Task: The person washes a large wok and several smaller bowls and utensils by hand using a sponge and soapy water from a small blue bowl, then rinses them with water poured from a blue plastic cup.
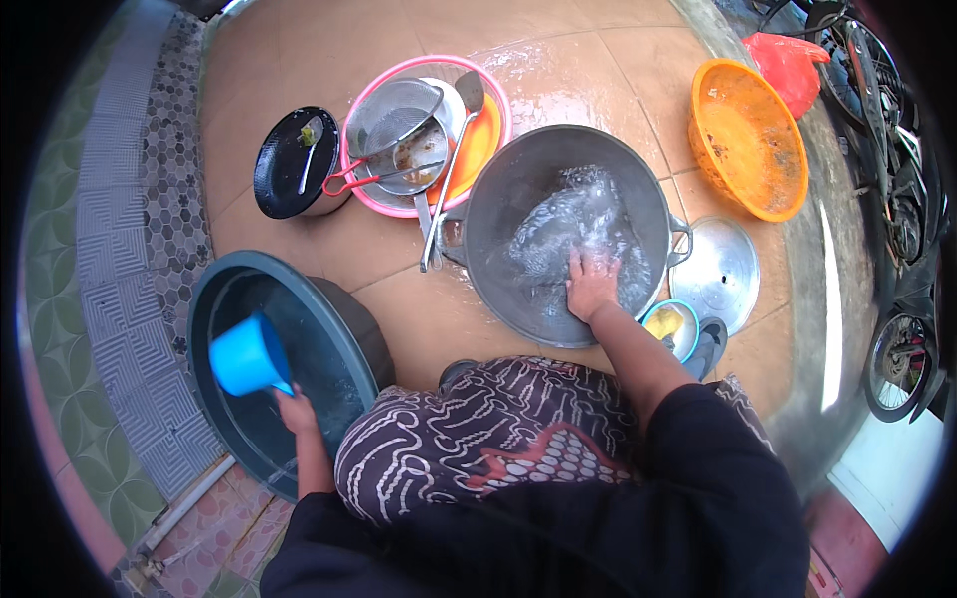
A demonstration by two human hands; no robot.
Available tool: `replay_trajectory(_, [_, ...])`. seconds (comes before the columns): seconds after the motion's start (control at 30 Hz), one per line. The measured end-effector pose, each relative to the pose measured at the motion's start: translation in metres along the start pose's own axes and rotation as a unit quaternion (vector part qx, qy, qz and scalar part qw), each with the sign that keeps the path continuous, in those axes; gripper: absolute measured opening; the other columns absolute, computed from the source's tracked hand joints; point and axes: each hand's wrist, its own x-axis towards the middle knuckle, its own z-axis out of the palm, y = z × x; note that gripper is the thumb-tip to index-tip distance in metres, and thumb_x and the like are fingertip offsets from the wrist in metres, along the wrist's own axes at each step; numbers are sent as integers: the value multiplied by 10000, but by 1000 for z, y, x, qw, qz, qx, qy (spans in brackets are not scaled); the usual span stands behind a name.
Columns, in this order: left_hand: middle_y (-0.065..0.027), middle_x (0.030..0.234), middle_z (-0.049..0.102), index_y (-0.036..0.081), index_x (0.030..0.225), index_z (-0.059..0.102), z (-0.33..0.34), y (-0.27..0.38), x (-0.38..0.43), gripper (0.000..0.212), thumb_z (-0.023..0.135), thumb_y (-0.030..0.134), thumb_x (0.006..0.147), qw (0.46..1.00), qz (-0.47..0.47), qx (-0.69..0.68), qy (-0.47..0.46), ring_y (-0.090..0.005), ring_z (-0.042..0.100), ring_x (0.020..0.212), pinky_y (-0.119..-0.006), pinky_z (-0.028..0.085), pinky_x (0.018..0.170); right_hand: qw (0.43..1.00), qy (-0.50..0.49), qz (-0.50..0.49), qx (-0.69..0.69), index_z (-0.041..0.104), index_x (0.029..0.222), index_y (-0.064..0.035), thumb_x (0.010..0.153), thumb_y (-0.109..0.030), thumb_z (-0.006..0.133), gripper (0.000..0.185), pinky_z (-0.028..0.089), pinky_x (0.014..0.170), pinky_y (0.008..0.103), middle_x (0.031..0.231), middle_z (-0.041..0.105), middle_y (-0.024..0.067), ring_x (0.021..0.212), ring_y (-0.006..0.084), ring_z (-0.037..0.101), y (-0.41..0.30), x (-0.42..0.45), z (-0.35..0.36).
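My left hand (297, 410) grips the handle of a blue plastic dipper (249, 355), which is over a large dark green plastic tub (357, 306) with water in it. My right hand (594, 280) is inside a big grey metal wok (497, 202) with two loop handles, its fingers spread in moving, splashing water. By the wok's lower right rim is a small bowl (695, 329) with a light blue rim, holding a yellow thing, perhaps a sponge. A round metal lid (721, 261) lies on the tiles to the wok's right.
Beyond the tub, a pink-rimmed basket (499, 86) holds strainers, an orange plate and a metal spatula (469, 91). Left of it, a black pan (280, 168) bears a spoon (308, 161). An orange basin (748, 142), a red plastic bag (789, 67) and parked motorcycles (901, 217) are at right.
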Motion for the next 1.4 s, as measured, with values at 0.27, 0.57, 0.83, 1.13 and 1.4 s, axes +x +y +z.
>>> replay_trajectory(0.27, [-14, 535, 452, 89, 815, 478, 9, 89, -38, 141, 548, 211, 812, 843, -228, -346, -343, -133, 415, 396, -277, 339, 357, 955, -41, -133, 263, 506, 1132, -107, 798, -210, 476, 351, 423, 842, 384, 1208, 465, 113, 1044, 276, 492, -34, 18, -14])
replay_trajectory(0.57, [25, 523, 345, 136, 809, 408, -111, 134, -55, 185, 554, 246, 839, 706, -272, -590, -284, -68, 312, 370, -222, 260, 326, 862, -38, -90, 497, 582, 992, -64, 769, -188, 529, 261, 441, 771, 325, 926, 621, 116, 871, 251, 588, -61, 74, -46])
replay_trajectory(0.83, [13, 543, 392, 80, 849, 439, -128, 191, -28, 164, 584, 147, 813, 782, -43, -564, -261, -65, 340, 354, -211, 279, 324, 732, -66, 62, 675, 542, 1078, -100, 749, -157, 560, 334, 442, 688, 347, 961, 581, 56, 889, 185, 533, -68, 126, -132])
replay_trajectory(1.13, [-59, 655, 565, 32, 888, 521, -48, 288, 20, 244, 635, 212, 769, 844, 315, -371, -224, -201, 541, 550, -320, 407, 511, 781, -47, 90, 616, 413, 1241, -74, 720, -110, 580, 548, 399, 812, 327, 1139, 510, 115, 1037, 222, 487, -54, 148, -125])
replay_trajectory(1.4, [-171, 664, 564, 78, 1039, 531, -18, 331, 12, 337, 634, 240, 762, 865, 457, -177, -112, -296, 541, 528, -364, 407, 498, 881, 65, -90, 460, 275, 1285, -60, 729, -135, 557, 628, 341, 935, 384, 1259, 367, 216, 1148, 335, 391, -112, 108, -64])
